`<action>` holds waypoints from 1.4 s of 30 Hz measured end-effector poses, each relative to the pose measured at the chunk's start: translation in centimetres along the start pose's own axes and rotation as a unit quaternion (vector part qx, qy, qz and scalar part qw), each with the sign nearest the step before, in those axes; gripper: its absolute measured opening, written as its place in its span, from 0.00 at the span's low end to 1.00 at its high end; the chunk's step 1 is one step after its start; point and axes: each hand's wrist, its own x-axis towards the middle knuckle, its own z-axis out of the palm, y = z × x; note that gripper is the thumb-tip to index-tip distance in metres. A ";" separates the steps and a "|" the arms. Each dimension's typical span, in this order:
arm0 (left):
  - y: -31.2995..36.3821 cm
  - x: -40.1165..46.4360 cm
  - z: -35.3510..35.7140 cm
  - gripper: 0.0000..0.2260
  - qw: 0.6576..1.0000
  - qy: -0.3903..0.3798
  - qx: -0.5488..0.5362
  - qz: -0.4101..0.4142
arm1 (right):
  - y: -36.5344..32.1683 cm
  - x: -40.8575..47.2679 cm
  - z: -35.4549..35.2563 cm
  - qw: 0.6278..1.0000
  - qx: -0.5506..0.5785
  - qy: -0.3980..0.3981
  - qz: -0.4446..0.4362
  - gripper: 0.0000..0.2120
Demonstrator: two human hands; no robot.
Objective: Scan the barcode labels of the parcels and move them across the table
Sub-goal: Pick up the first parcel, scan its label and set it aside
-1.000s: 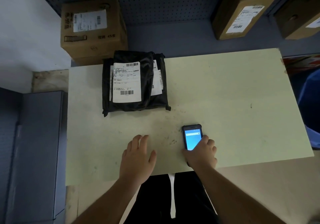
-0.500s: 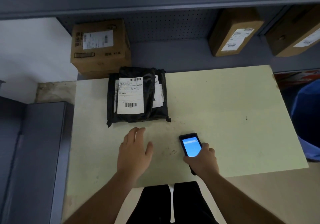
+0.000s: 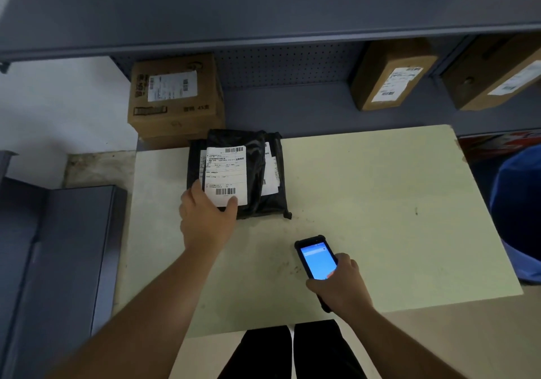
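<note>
Black plastic-bag parcels point(image 3: 254, 173) lie stacked at the back left of the pale table point(image 3: 366, 191), and the top one carries a white barcode label point(image 3: 226, 175). My left hand point(image 3: 205, 217) grips the near left corner of the top parcel, thumb on the label's lower edge. My right hand point(image 3: 339, 286) holds a handheld scanner point(image 3: 316, 258) with a lit blue screen, low over the table's near edge and to the right of the parcels.
A cardboard box point(image 3: 175, 97) stands behind the table's left corner. Two more labelled boxes point(image 3: 392, 77) sit on the grey shelf at the back right. A grey cabinet point(image 3: 58, 261) is on the left, a blue object point(image 3: 518, 217) on the right.
My left hand has gone from flat on the table forward to the black parcels and closed on the top one's corner. My right hand lifted the scanner slightly. The view tilted up.
</note>
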 end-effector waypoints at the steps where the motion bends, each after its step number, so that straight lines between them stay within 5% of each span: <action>1: 0.3 0.6 0.1 0.44 1.000 -0.013 0.003 -0.018 | 0.1 -0.1 0.0 1.000 0.003 0.000 -0.002 0.40; 12: 1.4 3.1 2.3 0.62 0.986 -0.091 -0.031 -0.134 | 1.2 -0.7 -0.8 0.999 0.033 -0.019 -0.021 0.42; 21: 2.7 3.7 2.7 0.59 0.973 -0.107 -0.034 -0.201 | 1.8 -1.2 -1.1 0.998 0.049 -0.026 -0.024 0.41; 30: 4.2 2.0 3.1 0.56 0.991 -0.060 0.033 -0.111 | 2.4 -1.1 -1.9 0.999 0.044 -0.026 -0.019 0.41; 36: 4.2 1.6 3.0 0.57 0.995 -0.052 -0.020 -0.087 | 2.5 -1.0 -2.6 0.998 0.041 -0.030 -0.022 0.41; 42: 3.5 1.7 2.5 0.42 0.980 -0.056 -0.136 -0.134 | 1.9 -1.2 -3.6 0.998 0.043 -0.037 -0.036 0.39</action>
